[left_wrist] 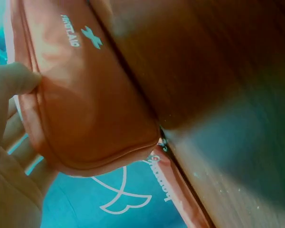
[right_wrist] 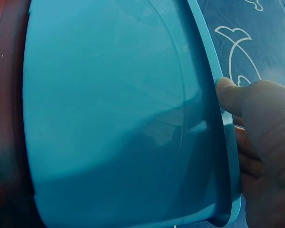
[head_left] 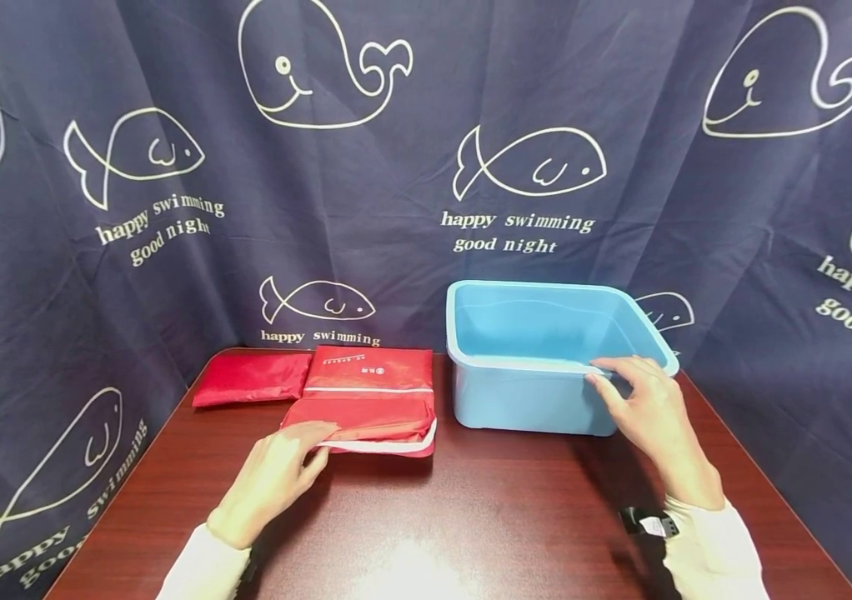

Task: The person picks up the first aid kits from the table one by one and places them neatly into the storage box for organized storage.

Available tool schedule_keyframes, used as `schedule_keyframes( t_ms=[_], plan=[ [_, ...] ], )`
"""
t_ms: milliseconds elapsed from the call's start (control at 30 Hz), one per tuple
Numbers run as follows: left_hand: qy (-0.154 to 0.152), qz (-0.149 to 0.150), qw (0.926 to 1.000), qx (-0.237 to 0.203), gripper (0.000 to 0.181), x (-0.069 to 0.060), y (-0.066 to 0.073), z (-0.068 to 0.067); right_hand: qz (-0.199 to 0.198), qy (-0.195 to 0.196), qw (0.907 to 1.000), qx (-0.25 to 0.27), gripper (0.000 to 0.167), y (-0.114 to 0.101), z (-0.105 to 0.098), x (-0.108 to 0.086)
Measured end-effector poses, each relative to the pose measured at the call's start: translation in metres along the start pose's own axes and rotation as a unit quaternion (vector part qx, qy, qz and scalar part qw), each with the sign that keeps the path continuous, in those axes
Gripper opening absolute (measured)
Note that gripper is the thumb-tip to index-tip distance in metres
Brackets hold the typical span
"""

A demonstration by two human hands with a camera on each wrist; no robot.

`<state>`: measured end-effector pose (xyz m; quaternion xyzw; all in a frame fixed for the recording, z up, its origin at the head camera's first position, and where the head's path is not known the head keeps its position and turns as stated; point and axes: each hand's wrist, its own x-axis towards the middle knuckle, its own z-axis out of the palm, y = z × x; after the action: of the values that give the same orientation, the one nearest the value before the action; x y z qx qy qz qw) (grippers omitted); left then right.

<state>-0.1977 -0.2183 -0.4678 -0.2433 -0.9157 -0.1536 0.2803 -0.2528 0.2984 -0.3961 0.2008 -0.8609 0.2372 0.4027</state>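
Note:
A red first-aid pouch (head_left: 366, 412) with white trim lies on the table, left of the blue plastic bin (head_left: 531, 398). My left hand (head_left: 276, 475) pinches the pouch's near left edge, and that near edge looks slightly raised. In the left wrist view, the thumb presses the front of the pouch (left_wrist: 85, 104), with fingers behind it; a white cross and lettering show there. My right hand (head_left: 651, 408) grips the bin's near rim towards its right end. The right wrist view has the thumb against the rim of the bin (right_wrist: 109, 118) and the other fingers partly hidden behind it.
A smaller, plain red packet (head_left: 253, 379) lies at the back left, against the pouch. Dark blue curtains (head_left: 411, 183) with white fish and whale drawings enclose the back and sides of the brown table (head_left: 501, 492).

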Motion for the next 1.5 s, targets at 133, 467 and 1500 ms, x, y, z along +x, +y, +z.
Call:
schedule_keyframes(
  t_ms=[133, 467, 1500],
  plan=[
    [0.028, 0.01, 0.9996, -0.005, 0.037, 0.0, -0.002, -0.003, -0.003, 0.005, 1.0, 0.004, 0.025, 0.0, 0.0, 0.0],
    [0.069, 0.001, 0.9973, -0.025, 0.043, 0.002, -0.002, -0.019, -0.009, 0.014, 0.9998, 0.011, 0.027, -0.002, -0.001, 0.0],
    [0.174, 0.048, 0.9801, -0.083, 0.046, 0.051, 0.031, -0.089, -0.011, 0.014, 0.9997, 0.017, 0.028, 0.005, -0.002, -0.002]
  ],
)
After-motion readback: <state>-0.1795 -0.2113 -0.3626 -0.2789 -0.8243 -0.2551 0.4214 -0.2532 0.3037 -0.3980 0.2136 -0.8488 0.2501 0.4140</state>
